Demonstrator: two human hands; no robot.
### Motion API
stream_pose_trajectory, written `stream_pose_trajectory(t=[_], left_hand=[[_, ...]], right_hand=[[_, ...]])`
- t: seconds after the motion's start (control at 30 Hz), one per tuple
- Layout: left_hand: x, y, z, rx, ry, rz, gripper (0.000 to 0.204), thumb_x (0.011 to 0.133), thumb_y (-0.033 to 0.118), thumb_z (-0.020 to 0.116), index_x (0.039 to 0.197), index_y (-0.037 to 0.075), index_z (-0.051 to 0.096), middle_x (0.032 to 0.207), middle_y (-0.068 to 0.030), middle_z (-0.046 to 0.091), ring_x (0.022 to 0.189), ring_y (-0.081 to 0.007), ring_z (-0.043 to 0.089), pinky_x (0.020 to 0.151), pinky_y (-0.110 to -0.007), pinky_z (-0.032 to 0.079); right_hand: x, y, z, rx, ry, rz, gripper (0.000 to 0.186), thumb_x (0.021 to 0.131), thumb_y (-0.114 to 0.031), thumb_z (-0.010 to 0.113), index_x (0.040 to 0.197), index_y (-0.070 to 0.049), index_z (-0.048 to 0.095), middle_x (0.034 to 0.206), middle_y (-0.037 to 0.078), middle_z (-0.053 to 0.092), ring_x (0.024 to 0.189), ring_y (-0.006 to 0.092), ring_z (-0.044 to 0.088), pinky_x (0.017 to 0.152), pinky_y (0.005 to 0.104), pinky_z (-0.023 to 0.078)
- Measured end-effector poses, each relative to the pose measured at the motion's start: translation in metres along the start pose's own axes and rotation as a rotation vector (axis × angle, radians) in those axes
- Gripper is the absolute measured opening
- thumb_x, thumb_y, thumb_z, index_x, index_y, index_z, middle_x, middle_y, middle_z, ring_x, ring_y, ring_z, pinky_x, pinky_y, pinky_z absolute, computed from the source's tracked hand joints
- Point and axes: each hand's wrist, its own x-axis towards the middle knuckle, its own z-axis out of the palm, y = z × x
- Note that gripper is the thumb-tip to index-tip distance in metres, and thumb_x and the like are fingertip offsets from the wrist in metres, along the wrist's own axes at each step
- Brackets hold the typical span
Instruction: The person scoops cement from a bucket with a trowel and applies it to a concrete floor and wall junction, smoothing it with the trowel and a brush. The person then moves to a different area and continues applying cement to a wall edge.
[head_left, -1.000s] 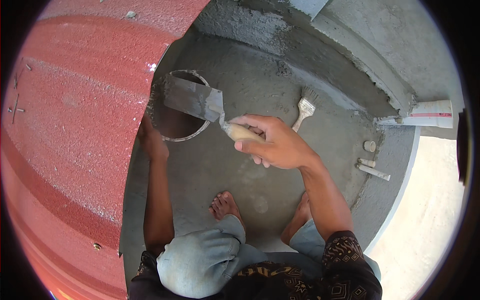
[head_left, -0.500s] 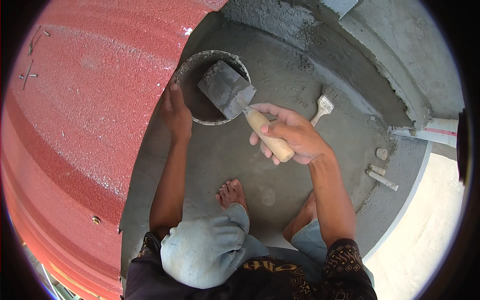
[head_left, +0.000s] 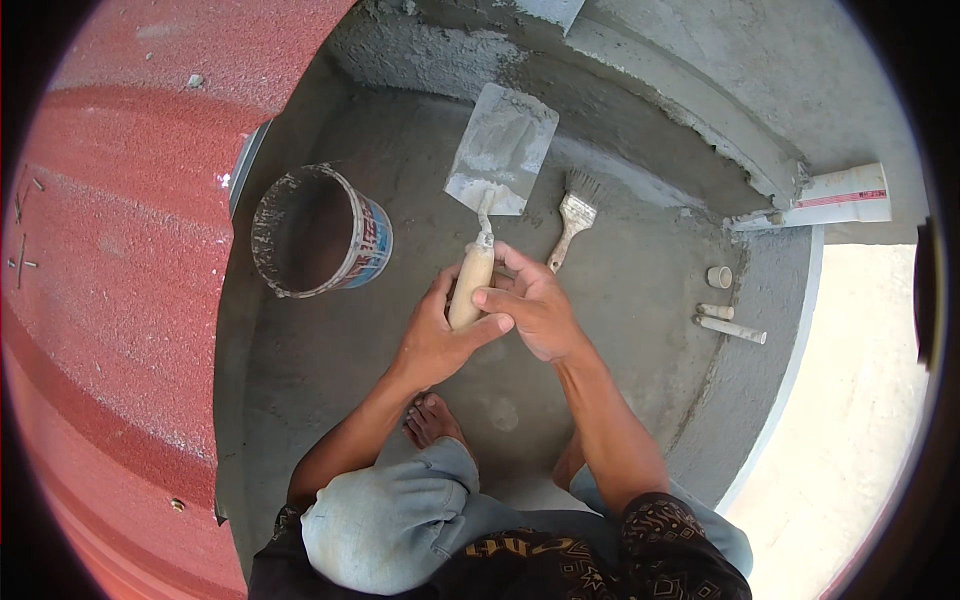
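A trowel with a wide flat blade (head_left: 505,145) and a pale wooden handle is held out in front of me, its blade pointing away and smeared with grey cement. My right hand (head_left: 540,310) grips the handle from the right, thumb laid along it. Around the handle's left side and lower end curls my left hand (head_left: 440,325), its fingers partly hidden behind the wood. To the left stands a round bucket (head_left: 372,240) with a cement-crusted rim and a dark inside. A paintbrush (head_left: 573,222) with a dirty handle lies on the floor just right of the blade.
Red corrugated roofing sheet (head_left: 120,270) rises along the left. A rough cement wall (head_left: 640,120) curves across the back and right. A white pipe (head_left: 840,197) juts out at right; short pipe pieces (head_left: 730,325) lie below it. My bare foot (head_left: 435,422) rests on the grey floor.
The trowel came out of the bucket and now sits to its right, blade pointing away. My left hand let go of the bucket's rim and joined my right hand at the handle.
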Motion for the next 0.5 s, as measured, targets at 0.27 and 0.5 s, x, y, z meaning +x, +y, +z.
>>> stream_pose_trajectory(t=[0.27,0.5], left_hand=[[0.047,-0.050,0.017,0.091,-0.017,-0.023,0.051,0.098,0.027,0.081,0.132,-0.005,0.059,0.099,-0.0125,0.071,0.081,-0.0242,0.068,0.079,-0.044,0.056],[0.074,-0.044,0.025,0.194,0.060,0.060,0.041,0.097,0.024,0.081,0.120,-0.004,0.061,0.092,-0.0102,0.062,0.083,-0.0193,0.057,0.078,-0.039,0.051]], right_hand=[[0.036,0.059,-0.134,-1.315,0.849,0.113,0.077,0.098,-0.037,0.082,0.151,0.008,0.046,0.126,0.026,0.070,0.106,0.0399,0.075,0.090,0.0493,0.061],[0.062,0.070,-0.180,-0.970,0.981,0.214,0.074,0.093,-0.020,0.083,0.147,0.008,0.041,0.110,0.023,0.073,0.100,0.0373,0.077,0.084,0.0462,0.062]])
